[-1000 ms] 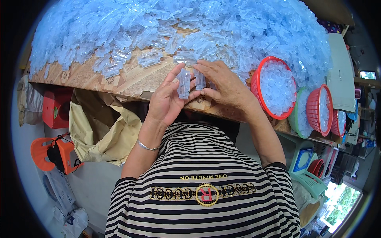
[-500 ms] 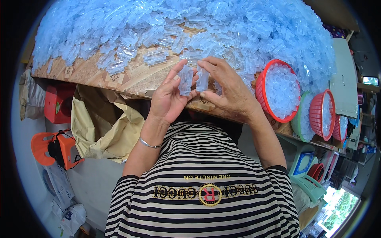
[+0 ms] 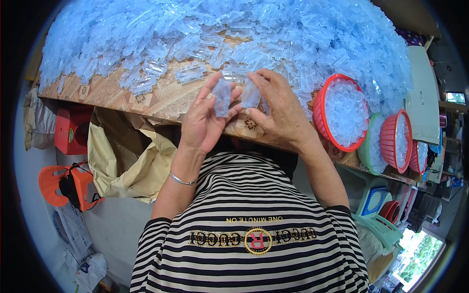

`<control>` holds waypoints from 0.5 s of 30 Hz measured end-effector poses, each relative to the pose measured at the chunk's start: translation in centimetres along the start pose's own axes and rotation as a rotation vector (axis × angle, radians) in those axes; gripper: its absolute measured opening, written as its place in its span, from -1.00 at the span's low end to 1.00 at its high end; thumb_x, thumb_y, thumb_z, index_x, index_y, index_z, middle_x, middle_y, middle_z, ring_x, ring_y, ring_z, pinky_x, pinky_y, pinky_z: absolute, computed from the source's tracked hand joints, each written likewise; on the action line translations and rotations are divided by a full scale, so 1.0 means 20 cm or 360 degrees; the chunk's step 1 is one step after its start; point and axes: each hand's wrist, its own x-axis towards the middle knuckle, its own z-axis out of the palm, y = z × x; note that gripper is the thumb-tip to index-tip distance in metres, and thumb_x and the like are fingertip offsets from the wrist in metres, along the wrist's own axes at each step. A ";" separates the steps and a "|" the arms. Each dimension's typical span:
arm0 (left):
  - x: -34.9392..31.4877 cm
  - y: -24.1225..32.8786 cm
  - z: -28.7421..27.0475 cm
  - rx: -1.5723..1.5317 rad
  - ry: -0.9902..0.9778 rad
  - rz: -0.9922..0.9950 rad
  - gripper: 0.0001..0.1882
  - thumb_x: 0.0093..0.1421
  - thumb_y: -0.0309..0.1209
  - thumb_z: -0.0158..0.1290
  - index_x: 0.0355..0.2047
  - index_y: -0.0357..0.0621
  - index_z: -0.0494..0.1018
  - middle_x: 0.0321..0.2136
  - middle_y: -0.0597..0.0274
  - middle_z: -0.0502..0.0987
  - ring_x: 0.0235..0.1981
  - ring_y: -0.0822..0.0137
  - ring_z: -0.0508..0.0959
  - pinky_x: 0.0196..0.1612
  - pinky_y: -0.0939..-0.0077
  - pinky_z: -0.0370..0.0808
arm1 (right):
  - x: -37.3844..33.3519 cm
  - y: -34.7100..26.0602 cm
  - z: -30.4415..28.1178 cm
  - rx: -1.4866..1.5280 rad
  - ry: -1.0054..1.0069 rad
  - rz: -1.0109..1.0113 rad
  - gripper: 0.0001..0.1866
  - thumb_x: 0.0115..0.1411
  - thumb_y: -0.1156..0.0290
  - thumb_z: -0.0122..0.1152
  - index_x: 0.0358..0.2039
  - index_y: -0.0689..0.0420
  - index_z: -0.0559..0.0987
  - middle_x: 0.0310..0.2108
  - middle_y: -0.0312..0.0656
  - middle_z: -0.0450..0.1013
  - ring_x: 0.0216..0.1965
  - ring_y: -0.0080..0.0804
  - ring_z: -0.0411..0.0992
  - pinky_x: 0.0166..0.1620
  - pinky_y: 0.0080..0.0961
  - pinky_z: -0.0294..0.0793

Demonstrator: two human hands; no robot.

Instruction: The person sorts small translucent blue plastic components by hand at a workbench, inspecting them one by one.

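Over the table's near edge, my left hand [image 3: 198,124] is closed on a clear plastic piece [image 3: 221,99], long and upright between thumb and fingers. Facing it, my right hand [image 3: 284,113] pinches a second clear plastic piece [image 3: 251,94], slightly tilted. A narrow gap separates the two pieces. Just beyond my fingertips, another clear piece [image 3: 235,73] lies crosswise on the table. A large heap of similar clear plastic pieces [image 3: 195,29] spreads across the far side, with a few loose ones [image 3: 191,72] at its near fringe.
The wood-patterned table [image 3: 163,102] ends close to my body. A red basket [image 3: 318,117] of small clear round parts stands right, with a green basket [image 3: 365,154] and another red basket [image 3: 391,141] beyond. A brown paper sack [image 3: 117,176] gapes below the left edge, near an orange stool [image 3: 85,188].
My hands have drawn slightly apart, the left one shifting leftward with its piece. The gap between the two held pieces is wider, and the right piece tilts more.
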 end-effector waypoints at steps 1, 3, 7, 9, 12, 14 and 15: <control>0.00 0.01 -0.01 -0.0017 0.0008 0.0029 -0.44 0.31 -0.44 -0.21 0.31 -0.17 0.00 0.11 -0.14 0.31 0.10 0.02 0.40 0.13 0.02 0.39 | 0.01 0.02 -0.01 -0.0005 0.0004 -0.0001 -0.32 -0.08 0.37 0.25 0.10 0.24 0.32 0.04 0.11 0.26 0.03 0.06 0.29 0.09 -0.20 0.33; 0.00 0.03 -0.01 -0.0017 0.0013 0.0041 -0.44 0.31 -0.44 -0.21 0.31 -0.17 -0.01 0.11 -0.14 0.30 0.11 0.02 0.40 0.13 0.02 0.39 | 0.04 0.04 -0.03 -0.0253 0.0119 0.0149 -0.34 -0.06 0.38 0.23 0.11 0.24 0.31 0.05 0.14 0.24 0.05 0.09 0.27 0.09 -0.18 0.33; 0.00 0.04 -0.02 -0.0022 0.0037 0.0093 -0.44 0.33 -0.42 -0.21 0.31 -0.17 -0.02 0.11 -0.15 0.30 0.11 0.02 0.40 0.13 0.01 0.39 | 0.15 0.13 -0.08 -0.0714 0.0356 0.0386 -0.34 -0.02 0.42 0.22 0.13 0.25 0.29 0.08 0.18 0.21 0.06 0.13 0.24 0.09 -0.19 0.34; 0.00 0.04 -0.02 -0.0015 0.0081 0.0121 -0.45 0.33 -0.40 -0.20 0.30 -0.17 0.00 0.09 -0.14 0.32 0.10 0.02 0.40 0.13 0.02 0.39 | 0.22 0.14 -0.07 -0.0799 0.0478 0.0360 -0.42 0.01 0.42 0.22 0.09 0.22 0.36 0.07 0.12 0.26 0.04 0.06 0.28 0.08 -0.22 0.36; -0.02 0.04 -0.05 0.0018 0.0224 0.0243 -0.48 0.33 -0.35 -0.19 0.27 -0.17 0.04 0.06 -0.13 0.35 0.07 0.02 0.42 0.12 0.04 0.40 | 0.33 0.12 0.01 -0.0250 0.0403 0.0172 -0.69 0.03 0.46 0.24 -0.15 0.09 0.57 -0.13 -0.12 0.50 -0.04 -0.13 0.40 0.06 -0.30 0.37; -0.03 0.06 -0.06 0.0056 0.0388 0.0396 -0.50 0.33 -0.31 -0.18 0.24 -0.17 0.09 0.03 -0.11 0.38 0.03 0.04 0.45 0.07 0.08 0.43 | 0.40 0.10 0.11 -0.0087 0.0162 0.0037 -0.72 0.02 0.46 0.25 -0.19 0.08 0.58 -0.17 -0.14 0.51 -0.07 -0.14 0.41 0.01 -0.31 0.40; -0.03 0.07 -0.07 0.0066 0.0455 0.0457 -0.51 0.33 -0.29 -0.18 0.22 -0.17 0.11 0.01 -0.09 0.39 0.00 0.05 0.47 0.05 0.10 0.45 | 0.42 0.10 0.17 -0.0097 0.0098 -0.0079 -0.73 0.00 0.46 0.26 -0.22 0.10 0.58 -0.20 -0.15 0.51 -0.11 -0.15 0.42 -0.02 -0.31 0.42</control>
